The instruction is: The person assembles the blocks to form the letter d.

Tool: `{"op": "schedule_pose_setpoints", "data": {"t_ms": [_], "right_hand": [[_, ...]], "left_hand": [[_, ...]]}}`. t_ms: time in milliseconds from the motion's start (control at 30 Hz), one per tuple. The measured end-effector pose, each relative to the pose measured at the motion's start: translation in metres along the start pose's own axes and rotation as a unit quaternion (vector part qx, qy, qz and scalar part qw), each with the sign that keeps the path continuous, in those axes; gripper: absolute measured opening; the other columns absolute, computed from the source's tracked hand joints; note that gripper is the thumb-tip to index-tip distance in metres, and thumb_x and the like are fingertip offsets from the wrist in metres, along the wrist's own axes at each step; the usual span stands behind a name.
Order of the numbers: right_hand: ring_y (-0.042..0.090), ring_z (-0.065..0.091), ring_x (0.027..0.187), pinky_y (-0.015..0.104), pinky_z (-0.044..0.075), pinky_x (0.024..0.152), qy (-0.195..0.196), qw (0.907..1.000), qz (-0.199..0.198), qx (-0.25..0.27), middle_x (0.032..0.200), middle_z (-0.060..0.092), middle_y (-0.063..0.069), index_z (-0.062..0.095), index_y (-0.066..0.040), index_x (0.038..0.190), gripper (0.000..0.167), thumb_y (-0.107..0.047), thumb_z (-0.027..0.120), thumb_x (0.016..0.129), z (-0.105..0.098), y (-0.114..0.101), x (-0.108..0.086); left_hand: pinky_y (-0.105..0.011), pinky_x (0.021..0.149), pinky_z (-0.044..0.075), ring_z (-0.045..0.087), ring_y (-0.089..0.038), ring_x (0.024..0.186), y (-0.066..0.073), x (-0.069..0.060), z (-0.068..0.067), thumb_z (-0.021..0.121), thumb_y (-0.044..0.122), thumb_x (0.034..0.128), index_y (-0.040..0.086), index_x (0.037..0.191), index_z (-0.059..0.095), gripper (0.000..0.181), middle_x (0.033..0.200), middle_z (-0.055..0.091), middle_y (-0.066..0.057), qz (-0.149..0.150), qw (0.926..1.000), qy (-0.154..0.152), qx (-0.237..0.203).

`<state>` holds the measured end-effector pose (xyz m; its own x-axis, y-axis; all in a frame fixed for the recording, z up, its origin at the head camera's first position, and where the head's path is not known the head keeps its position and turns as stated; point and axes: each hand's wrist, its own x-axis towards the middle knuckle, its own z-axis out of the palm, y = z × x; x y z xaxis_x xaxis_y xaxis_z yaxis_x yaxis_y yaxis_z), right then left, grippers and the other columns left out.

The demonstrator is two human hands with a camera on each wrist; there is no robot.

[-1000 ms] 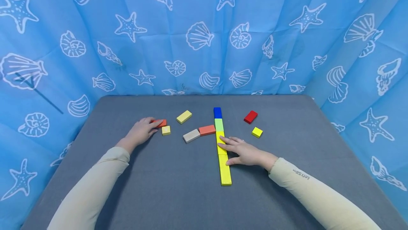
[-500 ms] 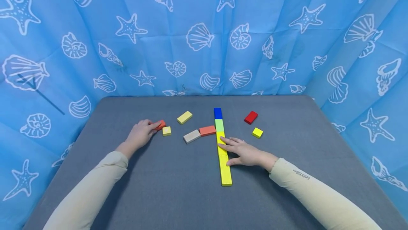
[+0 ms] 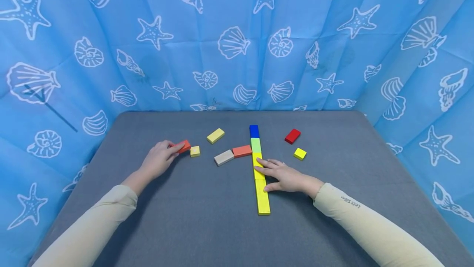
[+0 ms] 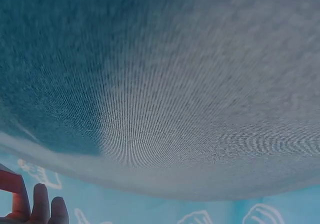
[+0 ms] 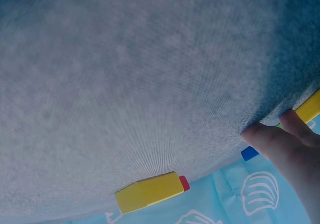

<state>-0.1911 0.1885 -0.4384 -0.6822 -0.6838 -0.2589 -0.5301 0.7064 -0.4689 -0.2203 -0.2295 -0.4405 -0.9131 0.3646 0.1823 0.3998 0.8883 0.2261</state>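
Observation:
In the head view my left hand (image 3: 159, 159) pinches an orange-red block (image 3: 183, 146) between thumb and fingers. Just right of that block lies a small pale yellow block (image 3: 195, 151). A corner of the left wrist view shows the held orange-red block (image 4: 10, 182) with several fingertips (image 4: 41, 204). My right hand (image 3: 286, 177) rests with loosely spread fingers on a straight row: two long yellow blocks, a nearer one (image 3: 263, 201) and a farther one (image 3: 257, 156), then a light green block (image 3: 256, 145) and a blue block (image 3: 254, 131) at the far end.
Another orange-red block (image 3: 242, 151) touches the row's left side, and a bare wooden block (image 3: 224, 158) adjoins it at an angle. A pale yellow block (image 3: 215, 135) lies farther back. Right of the row lie a red block (image 3: 292, 136) and a small yellow block (image 3: 300, 154).
My left hand has taken the orange-red block into a pinch, turned it and drawn it slightly back toward me. The right hand stays where it was on the row.

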Motion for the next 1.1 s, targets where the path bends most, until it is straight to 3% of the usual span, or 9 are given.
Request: {"op": "schedule_pose_setpoints", "data": {"t_ms": [233,500,833,1100], "right_hand": [[0.043,0.022,0.141,0.065,0.027,0.104,0.0,1.0,0.003,-0.003,0.16,0.021,0.009,0.037,-0.014,0.151,0.071,-0.039,0.066,0.091,0.001,0.001,0.0],[0.043,0.022,0.141,0.065,0.027,0.104,0.0,1.0,0.0,-0.003,0.16,0.021,0.008,0.037,-0.015,0.151,0.071,-0.039,0.066,0.091,0.001,0.001,0.001],[0.045,0.023,0.14,0.066,0.027,0.103,0.004,1.0,-0.005,-0.002,0.159,0.022,0.01,0.038,-0.013,0.151,0.07,-0.039,0.066,0.092,0.0,0.0,-0.001],[0.044,0.022,0.14,0.066,0.026,0.104,0.002,1.0,-0.002,-0.005,0.16,0.021,0.01,0.037,-0.013,0.151,0.071,-0.038,0.066,0.091,0.0,0.001,0.0]], "left_hand": [[-0.049,0.079,0.046,0.054,-0.031,0.087,0.009,-0.01,-0.002,0.073,0.01,0.0876,0.002,0.121,0.066,0.035,0.1,0.059,-0.017,-0.003,1.0,-0.001,-0.002],[-0.049,0.081,0.047,0.054,-0.031,0.092,0.016,-0.024,0.004,0.072,0.007,0.0877,0.011,0.129,0.064,0.042,0.105,0.058,-0.015,0.016,0.9998,0.001,-0.014],[-0.047,0.078,0.048,0.055,-0.029,0.088,0.027,-0.025,0.007,0.076,0.009,0.084,0.004,0.114,0.069,0.031,0.1,0.059,-0.014,0.044,0.999,-0.003,0.008],[-0.045,0.076,0.047,0.052,-0.025,0.086,0.034,-0.028,0.014,0.072,0.01,0.0878,0.015,0.126,0.067,0.039,0.1,0.057,-0.011,0.059,0.9977,-0.023,0.024]]}}
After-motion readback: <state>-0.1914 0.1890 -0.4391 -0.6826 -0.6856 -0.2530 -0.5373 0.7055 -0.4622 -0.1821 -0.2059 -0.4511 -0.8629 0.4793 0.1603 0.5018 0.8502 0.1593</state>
